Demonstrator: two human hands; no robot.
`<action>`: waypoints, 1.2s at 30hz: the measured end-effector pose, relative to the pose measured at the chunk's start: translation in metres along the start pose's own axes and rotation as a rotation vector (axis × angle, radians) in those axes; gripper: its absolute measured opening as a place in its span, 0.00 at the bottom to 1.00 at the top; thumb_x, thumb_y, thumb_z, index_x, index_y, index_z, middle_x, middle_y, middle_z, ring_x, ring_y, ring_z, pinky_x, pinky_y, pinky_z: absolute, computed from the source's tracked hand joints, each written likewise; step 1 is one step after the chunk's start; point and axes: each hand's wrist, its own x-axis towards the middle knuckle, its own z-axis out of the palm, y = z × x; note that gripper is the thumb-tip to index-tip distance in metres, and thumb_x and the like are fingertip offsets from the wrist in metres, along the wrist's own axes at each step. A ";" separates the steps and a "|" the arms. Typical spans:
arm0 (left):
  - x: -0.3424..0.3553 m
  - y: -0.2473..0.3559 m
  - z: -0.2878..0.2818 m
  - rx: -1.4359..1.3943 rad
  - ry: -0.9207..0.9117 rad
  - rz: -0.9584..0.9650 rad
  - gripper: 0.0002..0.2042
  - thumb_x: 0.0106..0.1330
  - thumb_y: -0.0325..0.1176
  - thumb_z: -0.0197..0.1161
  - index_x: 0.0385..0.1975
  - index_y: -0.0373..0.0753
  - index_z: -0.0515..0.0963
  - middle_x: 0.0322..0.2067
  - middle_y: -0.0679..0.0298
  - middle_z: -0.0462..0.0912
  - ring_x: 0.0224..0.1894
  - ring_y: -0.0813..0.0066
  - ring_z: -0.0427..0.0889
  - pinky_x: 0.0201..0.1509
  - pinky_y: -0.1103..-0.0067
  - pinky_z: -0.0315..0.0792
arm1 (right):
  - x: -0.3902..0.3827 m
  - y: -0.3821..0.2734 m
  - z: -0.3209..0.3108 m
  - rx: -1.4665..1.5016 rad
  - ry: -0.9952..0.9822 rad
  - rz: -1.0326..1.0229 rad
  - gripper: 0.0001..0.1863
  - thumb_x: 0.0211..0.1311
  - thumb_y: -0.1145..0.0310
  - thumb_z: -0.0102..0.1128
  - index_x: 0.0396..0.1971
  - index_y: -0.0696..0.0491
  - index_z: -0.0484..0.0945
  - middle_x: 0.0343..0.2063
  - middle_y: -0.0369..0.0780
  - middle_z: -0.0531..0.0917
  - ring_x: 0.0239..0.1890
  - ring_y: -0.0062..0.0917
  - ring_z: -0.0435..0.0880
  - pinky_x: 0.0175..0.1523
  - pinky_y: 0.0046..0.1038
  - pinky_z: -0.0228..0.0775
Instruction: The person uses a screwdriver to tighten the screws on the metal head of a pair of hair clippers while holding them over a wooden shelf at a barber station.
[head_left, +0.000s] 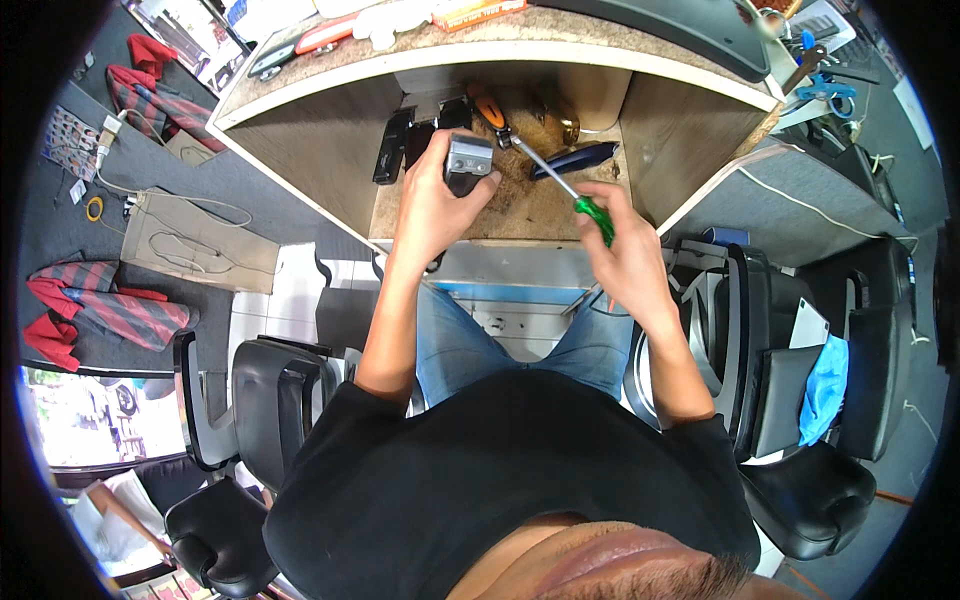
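My left hand [437, 195] is wrapped round a hair clipper [466, 178], its metal blade end turned up and two screw heads showing on the plate. In my right hand [628, 245] is a screwdriver [592, 214], gripped by its green handle. Its shaft slants up and left over the shelf, and the tip ends right of the clipper, apart from it. Near the tip lies an orange-handled tool [491, 112]. Under the shaft rests a slim dark blue device [575, 160]. Left of my left hand stands a black device [393, 146] that looks like another clipper.
Both hands work over a worn wooden shelf [500, 222] inside an open cabinet, its side walls close by. A dark flat case [670, 35] and an orange box [478, 12] lie on the top. Black chairs [275, 405] stand on both sides. Blue scissors [828, 90] hang at the right.
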 end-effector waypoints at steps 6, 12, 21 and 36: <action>-0.007 -0.011 0.002 -0.318 -0.110 -0.069 0.20 0.60 0.26 0.76 0.51 0.34 0.77 0.35 0.65 0.84 0.32 0.79 0.83 0.37 0.77 0.79 | 0.034 0.009 0.020 -0.329 -0.036 -0.296 0.16 0.61 0.78 0.61 0.50 0.57 0.79 0.42 0.47 0.84 0.49 0.45 0.82 0.55 0.43 0.73; -0.013 -0.013 0.009 -0.662 -0.209 -0.349 0.20 0.63 0.23 0.74 0.53 0.35 0.75 0.32 0.65 0.82 0.26 0.79 0.82 0.26 0.79 0.78 | 0.045 0.025 0.035 -0.308 -0.088 -0.301 0.17 0.60 0.78 0.60 0.50 0.57 0.80 0.42 0.46 0.84 0.49 0.45 0.82 0.57 0.44 0.72; -0.008 -0.023 0.017 -0.846 -0.227 -0.553 0.17 0.66 0.27 0.73 0.51 0.34 0.76 0.34 0.62 0.84 0.28 0.76 0.83 0.28 0.76 0.82 | 0.042 0.037 0.041 -0.330 -0.064 -0.292 0.20 0.59 0.77 0.59 0.53 0.55 0.80 0.46 0.44 0.82 0.52 0.42 0.79 0.61 0.43 0.68; -0.015 -0.037 0.020 -0.941 -0.295 -0.570 0.15 0.65 0.29 0.73 0.48 0.35 0.78 0.32 0.65 0.83 0.28 0.77 0.83 0.27 0.76 0.81 | 0.019 0.026 0.024 -0.335 0.020 -0.397 0.15 0.59 0.78 0.65 0.47 0.54 0.84 0.44 0.41 0.82 0.50 0.37 0.80 0.56 0.37 0.70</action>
